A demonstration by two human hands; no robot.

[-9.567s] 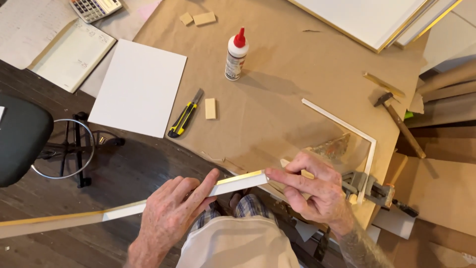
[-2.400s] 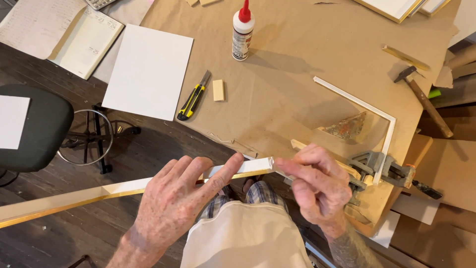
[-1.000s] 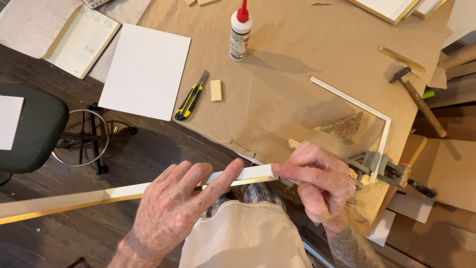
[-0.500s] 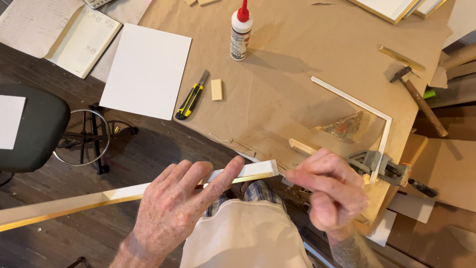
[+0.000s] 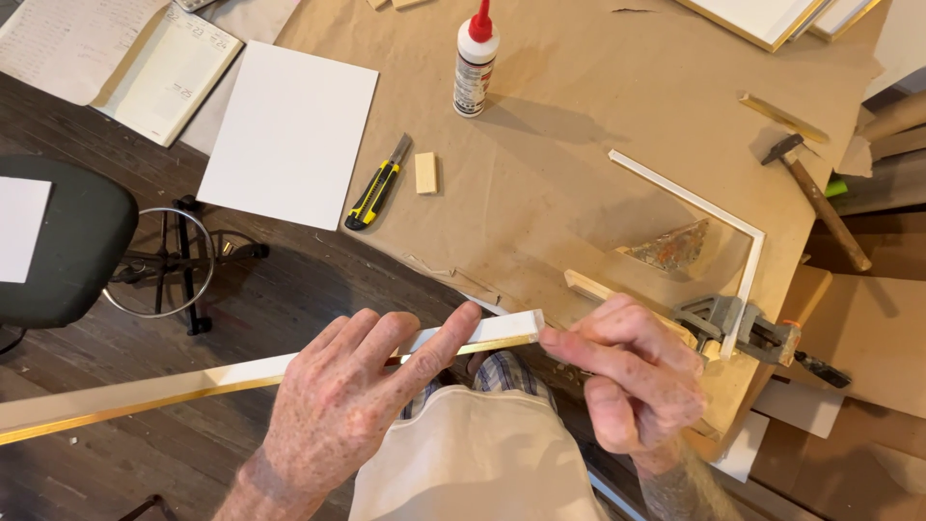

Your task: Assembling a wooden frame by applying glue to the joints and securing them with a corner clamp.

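While the long white moulding strip (image 5: 289, 367) with its gilt lower edge was held across the lap, just off the table's near edge, the left hand (image 5: 352, 405) was laid flat along it, fingers spread. The mitred end was touched by the right hand (image 5: 632, 371), fingertips pinched together at the cut face. The step was judged to be inspection or cleaning of the mitre; careful fingertip control was called for next. A glue bottle (image 5: 475, 60), utility knife (image 5: 376, 183) and corner clamp (image 5: 738, 323) lay on brown paper (image 5: 579, 174).
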